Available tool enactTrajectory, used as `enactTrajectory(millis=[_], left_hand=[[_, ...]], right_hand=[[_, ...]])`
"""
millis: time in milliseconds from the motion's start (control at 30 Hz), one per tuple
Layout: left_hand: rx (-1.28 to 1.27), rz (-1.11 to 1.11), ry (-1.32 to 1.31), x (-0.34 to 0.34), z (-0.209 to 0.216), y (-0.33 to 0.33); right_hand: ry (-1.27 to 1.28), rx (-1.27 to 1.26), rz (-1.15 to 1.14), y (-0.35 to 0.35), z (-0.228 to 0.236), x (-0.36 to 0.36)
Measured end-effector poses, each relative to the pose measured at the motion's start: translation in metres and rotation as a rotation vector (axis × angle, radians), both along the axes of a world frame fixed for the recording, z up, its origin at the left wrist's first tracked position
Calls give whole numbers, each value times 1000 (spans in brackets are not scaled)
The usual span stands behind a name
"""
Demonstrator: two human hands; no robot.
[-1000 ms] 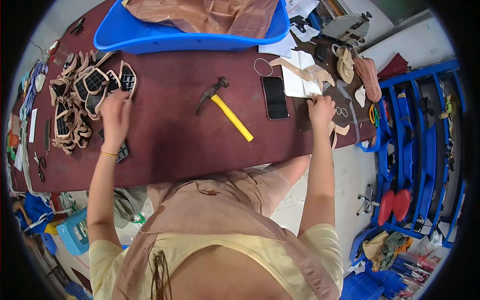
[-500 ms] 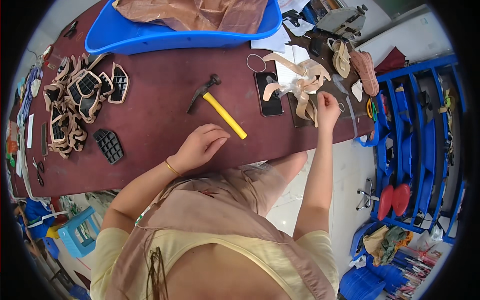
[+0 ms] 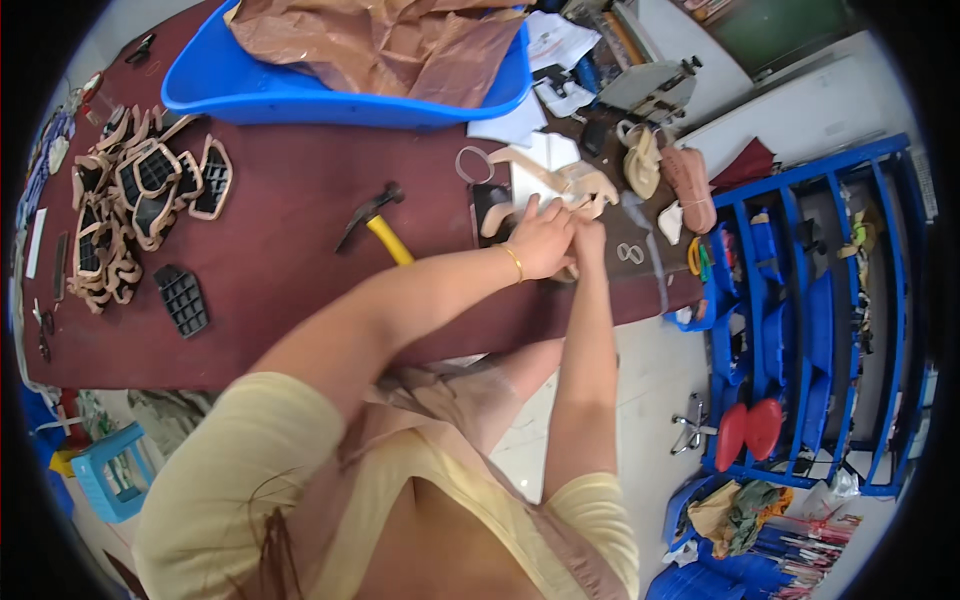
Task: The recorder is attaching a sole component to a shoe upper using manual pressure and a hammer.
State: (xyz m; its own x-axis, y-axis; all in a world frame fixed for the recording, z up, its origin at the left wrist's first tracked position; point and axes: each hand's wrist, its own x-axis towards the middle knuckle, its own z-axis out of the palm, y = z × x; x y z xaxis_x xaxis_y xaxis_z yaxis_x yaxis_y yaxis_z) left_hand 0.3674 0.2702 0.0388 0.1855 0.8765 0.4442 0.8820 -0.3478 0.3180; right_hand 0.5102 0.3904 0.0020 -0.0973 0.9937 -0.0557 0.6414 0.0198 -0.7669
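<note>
My left hand (image 3: 541, 242) and my right hand (image 3: 588, 243) are together at the right of the table, on a bundle of beige sandal straps (image 3: 592, 187). My left fingers curl over the bundle's near side. My right fingers are bent in against my left hand, and their tips are hidden. Strap ends stick out beyond both hands. To the left lies a claw hammer (image 3: 388, 238) with a yellow handle, its lower end hidden behind my left forearm. A phone (image 3: 484, 207) lies partly covered beside the straps.
A blue tub (image 3: 330, 108) with brown sheeting stands at the back. Strapped black grid pieces (image 3: 150, 205) are heaped at left, near a single black grid block (image 3: 182, 300). Two small rings (image 3: 630, 253), sandals (image 3: 643, 165) and a blue rack (image 3: 790, 300) are at right.
My left hand has moved right, from beside the hammer to the straps. My right hand has come in against it. The view has shifted, and my left forearm now crosses the hammer handle.
</note>
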Motion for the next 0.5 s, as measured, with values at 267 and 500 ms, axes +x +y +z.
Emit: enactTrajectory(millis=[267,500], left_hand=[[-121,138,242,2,-26,73],[-932,-559,-1016,-43,80,25]], right_hand=[[1314,181,-355,17,105,126],[655,-47,276,-86,200,28]])
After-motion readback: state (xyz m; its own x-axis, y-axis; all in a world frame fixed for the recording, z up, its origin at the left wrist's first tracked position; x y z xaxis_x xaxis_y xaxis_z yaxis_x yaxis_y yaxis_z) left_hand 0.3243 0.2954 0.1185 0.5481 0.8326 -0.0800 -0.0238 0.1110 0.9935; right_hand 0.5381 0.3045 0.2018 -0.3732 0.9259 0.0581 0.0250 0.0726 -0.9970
